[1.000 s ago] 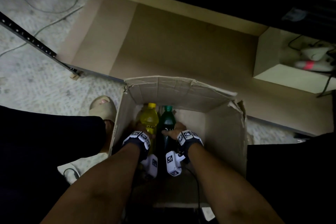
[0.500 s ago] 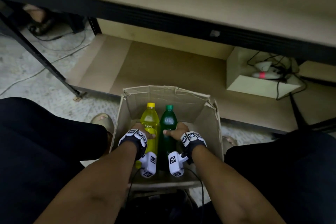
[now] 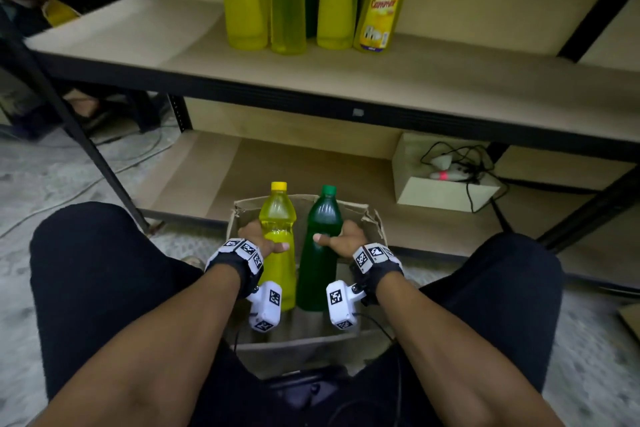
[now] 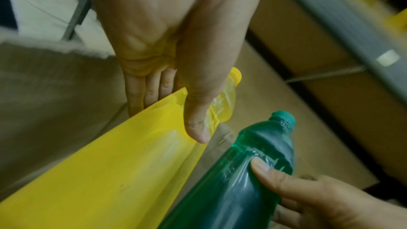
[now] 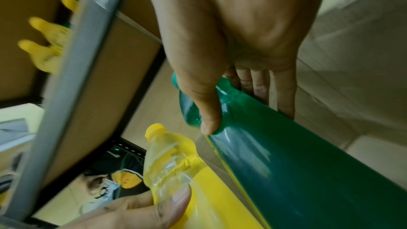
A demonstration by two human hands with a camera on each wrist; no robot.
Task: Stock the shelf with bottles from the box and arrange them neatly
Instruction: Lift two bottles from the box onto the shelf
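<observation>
My left hand wraps the yellow bottle, my right hand the green bottle, both lifted just above the box. Below the shelf, I risk clipping its edge, or toppling the row there.

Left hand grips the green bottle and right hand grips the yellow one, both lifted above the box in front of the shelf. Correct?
Swapped. The head view shows the left hand gripping the yellow bottle and the right hand gripping the green bottle. The rest holds.
</observation>
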